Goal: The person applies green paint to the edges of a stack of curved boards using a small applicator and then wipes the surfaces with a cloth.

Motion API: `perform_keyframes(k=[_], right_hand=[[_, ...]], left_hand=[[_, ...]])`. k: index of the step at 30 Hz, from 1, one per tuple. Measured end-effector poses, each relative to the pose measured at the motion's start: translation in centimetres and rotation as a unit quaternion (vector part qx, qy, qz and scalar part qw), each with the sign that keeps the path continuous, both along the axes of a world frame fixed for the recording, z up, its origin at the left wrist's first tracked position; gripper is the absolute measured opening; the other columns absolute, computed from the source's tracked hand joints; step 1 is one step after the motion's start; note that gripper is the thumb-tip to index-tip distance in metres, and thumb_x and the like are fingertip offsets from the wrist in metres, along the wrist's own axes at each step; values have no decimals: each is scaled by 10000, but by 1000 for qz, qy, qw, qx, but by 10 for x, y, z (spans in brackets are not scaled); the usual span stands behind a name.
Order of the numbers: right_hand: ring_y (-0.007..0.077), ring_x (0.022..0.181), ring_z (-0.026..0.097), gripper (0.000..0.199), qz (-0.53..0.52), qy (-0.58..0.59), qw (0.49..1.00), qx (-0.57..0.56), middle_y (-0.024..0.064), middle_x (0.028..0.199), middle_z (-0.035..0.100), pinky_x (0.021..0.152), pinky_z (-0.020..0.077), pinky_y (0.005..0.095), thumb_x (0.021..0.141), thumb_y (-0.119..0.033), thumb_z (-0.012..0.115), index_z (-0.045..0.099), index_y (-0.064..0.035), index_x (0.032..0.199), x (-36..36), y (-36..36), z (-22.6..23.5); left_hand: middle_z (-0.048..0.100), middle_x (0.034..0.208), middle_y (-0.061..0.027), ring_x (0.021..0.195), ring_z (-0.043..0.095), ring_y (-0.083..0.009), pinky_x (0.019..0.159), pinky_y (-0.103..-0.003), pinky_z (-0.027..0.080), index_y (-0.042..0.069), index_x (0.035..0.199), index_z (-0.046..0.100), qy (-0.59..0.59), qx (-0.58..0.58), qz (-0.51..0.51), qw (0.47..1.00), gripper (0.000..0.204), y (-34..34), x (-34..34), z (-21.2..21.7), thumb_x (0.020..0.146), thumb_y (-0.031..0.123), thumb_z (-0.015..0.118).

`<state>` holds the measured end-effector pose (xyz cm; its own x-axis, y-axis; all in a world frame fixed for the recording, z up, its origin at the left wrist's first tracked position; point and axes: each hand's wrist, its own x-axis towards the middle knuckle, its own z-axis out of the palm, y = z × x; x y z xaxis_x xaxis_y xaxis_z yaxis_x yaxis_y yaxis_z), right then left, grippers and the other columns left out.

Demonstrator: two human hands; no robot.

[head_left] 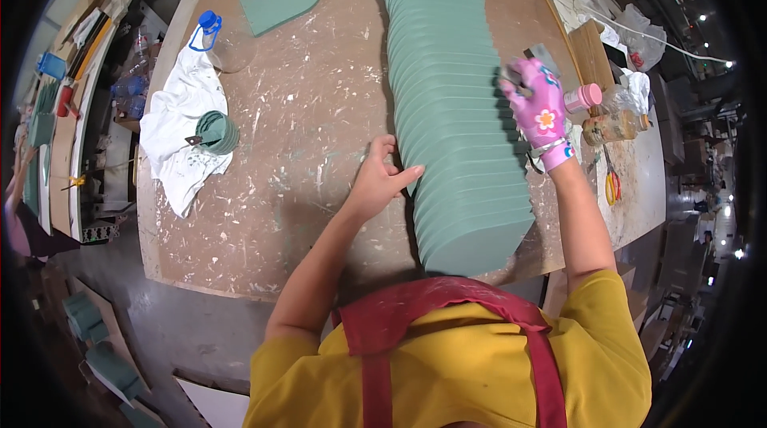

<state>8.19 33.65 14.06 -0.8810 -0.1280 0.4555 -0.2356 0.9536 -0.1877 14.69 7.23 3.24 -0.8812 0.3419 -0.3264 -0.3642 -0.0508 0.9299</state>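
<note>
A long row of green round-ended panels (459, 120) runs away from me, the panels overlapping and leaning on one another. My bare left hand (382, 179) rests against the row's left side. Its thumb touches the panel edges and its fingers are spread apart. On the right side of the row, my right hand (537, 100) wears a pink flowered glove. Its fingers are curled around a flat grey blade like a scraper (546, 59); the handle is hidden by the hand.
A single green panel (281, 4) lies at the back left. A green-coated cup (216, 133) stands on a white cloth (180, 120), near a blue-capped clear bottle (209, 22). At right are a pink-capped bottle (586, 97), a stained bottle (613, 129) and scissors (612, 180).
</note>
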Motion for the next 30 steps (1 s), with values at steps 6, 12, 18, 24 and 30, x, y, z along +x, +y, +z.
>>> perform_keyframes(k=[6, 12, 18, 24, 30], right_hand=[[279, 699, 643, 90, 328, -25, 936, 125, 106, 760, 640, 691, 513, 400, 737, -99, 612, 631, -63, 817, -3, -119, -12], [311, 797, 626, 240, 192, 23, 981, -14, 102, 869, 614, 710, 494, 414, 754, -185, 639, 563, -88, 960, -19, -19, -13], [348, 873, 633, 275, -25, -2, 998, -60, 165, 952, 643, 757, 511, 409, 791, -147, 697, 608, -24, 1020, 10, 36, -19], [353, 899, 629, 244, -5, -43, 999, 24, 152, 961, 639, 762, 504, 415, 827, -158, 679, 612, -31, 1025, -8, 28, -16], [348, 900, 637, 295, 74, -11, 990, -124, 170, 977, 629, 772, 520, 392, 789, -40, 680, 597, -27, 1072, -17, 9, 0]], left_hand=[[473, 1254, -149, 790, 576, -96, 524, -225, 462, -8, 1319, 314, -3, 22, -8, 1000, 654, 1, -1, -3, 834, 152, 723], [416, 1353, -214, 934, 615, -182, 550, -250, 503, -25, 1372, 261, -6, 10, 6, 1000, 775, 1, 1, -5, 818, 204, 754], [334, 1431, -230, 912, 609, -174, 549, -231, 484, -29, 1396, 218, -19, -31, -15, 999, 775, 0, -2, 0, 839, 156, 724], [335, 1423, -267, 944, 603, -179, 568, -251, 508, -39, 1393, 215, -6, -18, -16, 1000, 776, -3, -4, -9, 845, 175, 721], [307, 1449, -286, 925, 612, -171, 574, -254, 511, -50, 1390, 218, -9, -56, -25, 998, 785, -4, -5, -1, 839, 179, 728]])
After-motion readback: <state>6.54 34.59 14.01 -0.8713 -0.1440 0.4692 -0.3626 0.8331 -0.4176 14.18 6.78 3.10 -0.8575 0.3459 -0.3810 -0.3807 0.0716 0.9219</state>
